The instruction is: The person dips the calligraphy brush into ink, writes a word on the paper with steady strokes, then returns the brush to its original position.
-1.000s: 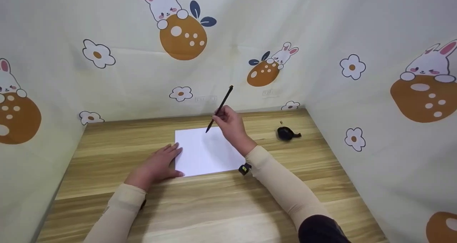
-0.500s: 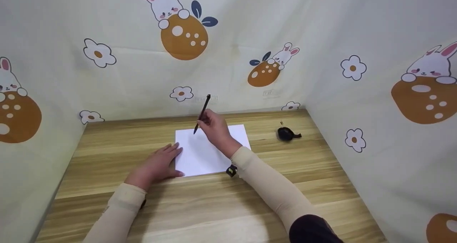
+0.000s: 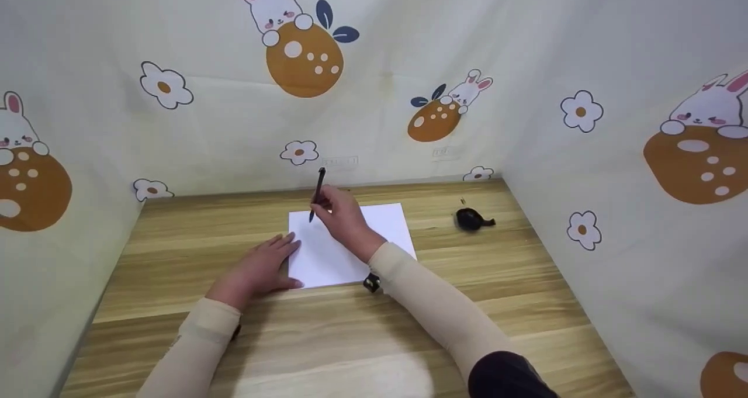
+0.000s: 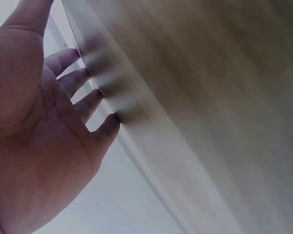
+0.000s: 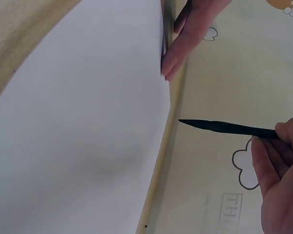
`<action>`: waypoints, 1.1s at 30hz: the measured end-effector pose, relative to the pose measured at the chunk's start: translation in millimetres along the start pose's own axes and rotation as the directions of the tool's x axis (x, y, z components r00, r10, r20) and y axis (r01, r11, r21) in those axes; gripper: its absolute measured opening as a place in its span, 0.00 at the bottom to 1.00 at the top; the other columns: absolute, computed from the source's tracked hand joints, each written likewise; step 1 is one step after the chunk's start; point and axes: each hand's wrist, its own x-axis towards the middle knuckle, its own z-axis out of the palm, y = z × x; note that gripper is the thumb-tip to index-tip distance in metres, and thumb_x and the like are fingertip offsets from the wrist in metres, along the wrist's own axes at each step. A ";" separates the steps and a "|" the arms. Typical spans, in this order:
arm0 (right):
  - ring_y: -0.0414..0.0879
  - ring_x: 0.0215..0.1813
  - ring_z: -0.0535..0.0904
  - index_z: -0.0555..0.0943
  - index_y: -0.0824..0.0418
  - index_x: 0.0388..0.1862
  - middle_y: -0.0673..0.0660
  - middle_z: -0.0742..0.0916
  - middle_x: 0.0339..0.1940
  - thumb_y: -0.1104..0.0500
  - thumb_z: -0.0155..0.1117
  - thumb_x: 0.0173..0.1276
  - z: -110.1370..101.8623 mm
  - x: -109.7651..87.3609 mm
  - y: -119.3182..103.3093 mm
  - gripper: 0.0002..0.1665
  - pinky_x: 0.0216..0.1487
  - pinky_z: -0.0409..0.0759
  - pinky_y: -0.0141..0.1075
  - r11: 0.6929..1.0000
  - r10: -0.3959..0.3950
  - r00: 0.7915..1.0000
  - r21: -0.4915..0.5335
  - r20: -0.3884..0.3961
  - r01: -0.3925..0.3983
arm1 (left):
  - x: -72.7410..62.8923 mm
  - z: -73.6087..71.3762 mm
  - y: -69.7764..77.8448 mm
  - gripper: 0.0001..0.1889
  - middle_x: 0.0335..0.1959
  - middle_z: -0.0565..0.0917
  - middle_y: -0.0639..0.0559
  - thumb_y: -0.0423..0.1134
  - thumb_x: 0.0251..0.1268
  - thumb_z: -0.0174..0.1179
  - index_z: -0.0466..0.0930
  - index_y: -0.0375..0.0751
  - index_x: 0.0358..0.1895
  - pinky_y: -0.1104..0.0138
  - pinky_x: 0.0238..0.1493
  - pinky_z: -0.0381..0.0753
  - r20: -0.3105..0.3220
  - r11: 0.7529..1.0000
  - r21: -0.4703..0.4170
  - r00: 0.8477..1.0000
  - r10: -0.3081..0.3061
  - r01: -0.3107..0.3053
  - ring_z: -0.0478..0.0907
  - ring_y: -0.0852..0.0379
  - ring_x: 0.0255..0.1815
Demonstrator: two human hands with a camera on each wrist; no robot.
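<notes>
Two bare hands are at work: the left hand (image 3: 261, 269) lies with its fingers apart, fingertips and thumb on the left edge of one white rectangular sheet of paper (image 3: 330, 263), while the right hand (image 3: 345, 217) pinches one slim black pen (image 3: 319, 186) between thumb and fingers. The pen is over the sheet, near its far left corner; its tip points down at the paper, and its long axis stands steep, the upper end leaning toward the back wall and slightly to the right. In the right wrist view the tip shows apart from the paper. Two beige fabric sleeves cover the forearms, the left one (image 3: 204, 334) and the right one (image 3: 432, 296), with a small black device (image 3: 371, 282) under the right cuff. The sheet lies flat on a wood-grain table (image 3: 327, 339). To its right rests one small rounded black object (image 3: 469, 219) with a short stub pointing right; what it is cannot be told. Around the table hangs a cream cloth (image 3: 374, 53) printed with four white rabbits, five orange-brown spotted fruits, one cut off at lower right, and six white flowers.
</notes>
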 end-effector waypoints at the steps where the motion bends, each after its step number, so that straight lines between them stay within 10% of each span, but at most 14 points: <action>1: 0.35 0.51 0.88 0.86 0.61 0.50 0.50 0.92 0.46 0.65 0.71 0.81 1.3 0.2 -0.3 0.04 0.55 0.86 0.26 1.000 -0.002 1.000 -0.004 0.006 0.002 | 0.0 -0.7 -0.1 0.54 0.89 0.60 0.35 0.64 0.68 0.75 0.64 0.35 0.87 0.28 0.82 0.57 0.000 1.000 -0.001 1.000 0.002 -0.002 0.54 0.28 0.88; 33: 0.36 0.50 0.89 0.84 0.57 0.46 0.49 0.92 0.46 0.64 0.73 0.79 19.4 -1.8 9.0 0.05 0.54 0.86 0.28 0.996 0.014 0.998 -0.086 0.067 -0.008 | -2.3 -1.9 1.3 0.53 0.89 0.59 0.34 0.63 0.69 0.76 0.63 0.34 0.87 0.31 0.84 0.55 -0.007 1.000 -0.030 1.000 0.007 -0.008 0.52 0.28 0.89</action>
